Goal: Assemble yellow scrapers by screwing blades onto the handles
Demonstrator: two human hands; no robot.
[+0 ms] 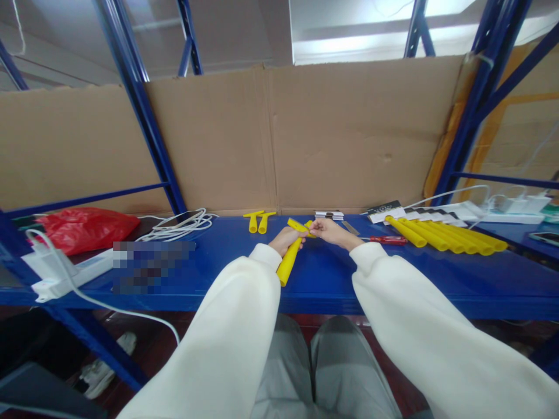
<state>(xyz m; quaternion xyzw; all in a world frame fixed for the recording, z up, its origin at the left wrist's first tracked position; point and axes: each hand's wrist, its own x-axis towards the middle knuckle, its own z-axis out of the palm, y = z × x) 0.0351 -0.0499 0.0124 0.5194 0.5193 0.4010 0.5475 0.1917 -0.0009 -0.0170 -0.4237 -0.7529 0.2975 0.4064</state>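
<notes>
My left hand (286,240) is closed around a yellow T-shaped scraper handle (289,265), whose tube slants down toward the bench's front edge. The fingers of my right hand (329,231) are pinched together at the handle's crosspiece (297,224); what lies between the fingertips is too small to make out. Just right of that hand is a thin metal strip (350,228), with a red screwdriver (388,240) beyond it. Behind my hands sits a small stack of black and white flat pieces (329,215).
Two yellow T-shaped handles (257,222) lie near the cardboard wall (218,145). At right, several yellow-handled scrapers (441,235) rest in a row beside a power strip (519,215). To the left are coiled white cables (186,224), a red plastic bag (89,228) and another power strip (94,270).
</notes>
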